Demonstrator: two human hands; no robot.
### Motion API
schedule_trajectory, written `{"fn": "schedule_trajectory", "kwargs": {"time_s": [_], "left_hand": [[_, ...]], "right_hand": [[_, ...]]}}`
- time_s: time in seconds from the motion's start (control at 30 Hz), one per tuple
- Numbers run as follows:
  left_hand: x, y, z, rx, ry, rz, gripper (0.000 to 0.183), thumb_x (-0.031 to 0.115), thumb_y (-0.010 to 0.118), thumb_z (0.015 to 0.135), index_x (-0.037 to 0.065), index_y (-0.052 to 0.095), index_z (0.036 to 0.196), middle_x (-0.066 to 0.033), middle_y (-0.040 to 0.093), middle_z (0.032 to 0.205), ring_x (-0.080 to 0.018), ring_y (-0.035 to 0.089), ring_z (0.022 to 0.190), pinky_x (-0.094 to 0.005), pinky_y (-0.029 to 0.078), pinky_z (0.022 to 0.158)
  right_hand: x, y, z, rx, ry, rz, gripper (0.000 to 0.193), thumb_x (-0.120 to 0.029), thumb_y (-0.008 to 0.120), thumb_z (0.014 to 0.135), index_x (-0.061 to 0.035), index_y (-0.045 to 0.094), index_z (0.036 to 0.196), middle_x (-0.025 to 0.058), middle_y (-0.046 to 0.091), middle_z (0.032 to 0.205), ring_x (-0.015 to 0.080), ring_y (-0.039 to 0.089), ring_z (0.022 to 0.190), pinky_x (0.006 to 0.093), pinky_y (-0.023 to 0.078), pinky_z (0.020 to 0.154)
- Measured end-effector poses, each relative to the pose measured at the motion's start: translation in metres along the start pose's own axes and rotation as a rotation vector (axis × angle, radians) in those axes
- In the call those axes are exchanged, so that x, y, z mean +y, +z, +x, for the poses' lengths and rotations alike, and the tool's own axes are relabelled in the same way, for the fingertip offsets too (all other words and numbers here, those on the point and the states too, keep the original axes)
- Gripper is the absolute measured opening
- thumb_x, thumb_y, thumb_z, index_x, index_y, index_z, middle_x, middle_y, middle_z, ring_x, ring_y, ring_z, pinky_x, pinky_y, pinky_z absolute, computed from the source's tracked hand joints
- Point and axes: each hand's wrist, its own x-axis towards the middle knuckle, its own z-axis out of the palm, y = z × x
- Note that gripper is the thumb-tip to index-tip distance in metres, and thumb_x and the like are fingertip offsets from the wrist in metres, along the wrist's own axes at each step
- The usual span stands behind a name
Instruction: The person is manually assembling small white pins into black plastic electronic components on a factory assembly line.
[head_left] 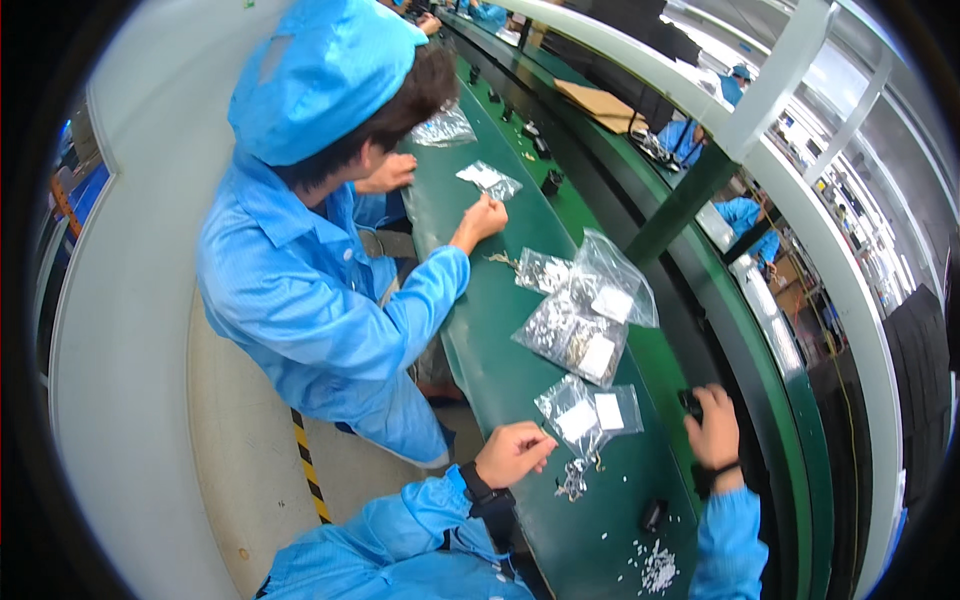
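My right hand [714, 430] reaches over the far side of the green bench, its fingers closed on a small black part [691, 404]. My left hand [514, 453] is curled, thumb and fingertips together, above the near edge; anything pinched there is too small to name. Close to it lies a little heap of thin metal pieces [572, 480]. Just beyond are clear plastic bags with white labels [590, 412]. Another small black part [654, 516] rests on the bench between my forearms, beside a scatter of tiny white pieces [657, 570].
Fuller clear bags of small parts [585, 320] lie farther along the bench [490, 350]. A co-worker in a blue smock and cap [320, 270] works at my left, with a small bag [490, 180] nearby. More black parts [552, 182] sit on the strip beyond; a green post [685, 205] rises there.
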Motion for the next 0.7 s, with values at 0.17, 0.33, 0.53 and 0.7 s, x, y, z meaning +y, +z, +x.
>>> {"fn": "schedule_trajectory", "kwargs": {"time_s": [0.17, 0.33, 0.53, 0.7], "left_hand": [[-0.01, 0.003, -0.002, -0.038, 0.032, -0.074, 0.017, 0.012, 0.064, 0.099, -0.003, 0.068, 0.094, -0.0041, 0.063, 0.082, -0.0102, 0.065, 0.068, -0.0251, 0.052, 0.06], [-0.014, 0.02, -0.013, -0.098, 0.002, -0.058, 0.02, 0.017, 0.062, 0.101, -0.002, 0.068, 0.1, -0.0027, 0.065, 0.085, -0.0088, 0.063, 0.074, -0.0254, 0.051, 0.066], [0.037, 0.07, -0.054, -0.396, 0.064, 0.149, 0.02, 0.018, 0.061, 0.101, -0.001, 0.066, 0.096, -0.0043, 0.062, 0.083, -0.0113, 0.061, 0.078, -0.0271, 0.05, 0.072], [0.017, 0.107, -0.076, -0.375, -0.045, -0.258, 0.023, 0.019, 0.056, 0.105, -0.002, 0.063, 0.099, -0.004, 0.062, 0.084, -0.0102, 0.06, 0.074, -0.0258, 0.051, 0.069]], "right_hand": [[-0.091, -0.054, -0.108, -0.066, 0.067, 0.724, 0.032, -0.007, 0.073, 0.084, -0.0019, 0.062, 0.113, 0.0123, 0.065, 0.114, 0.0182, 0.062, 0.097, 0.0266, 0.052, 0.065], [-0.172, -0.02, -0.171, 0.08, 0.423, 1.085, 0.032, -0.002, 0.067, 0.094, -0.0002, 0.063, 0.125, 0.0082, 0.068, 0.107, 0.0119, 0.063, 0.087, 0.0247, 0.051, 0.077], [-0.191, 0.022, -0.18, 0.297, 0.553, 1.218, 0.021, -0.005, 0.066, 0.097, 0.0019, 0.064, 0.117, 0.0074, 0.067, 0.103, 0.013, 0.061, 0.084, 0.0258, 0.052, 0.076], [-0.176, 0.024, -0.199, 0.327, 0.556, 1.234, 0.016, -0.005, 0.067, 0.097, 0.0031, 0.064, 0.11, 0.0085, 0.066, 0.104, 0.014, 0.061, 0.087, 0.0278, 0.053, 0.076]]}}
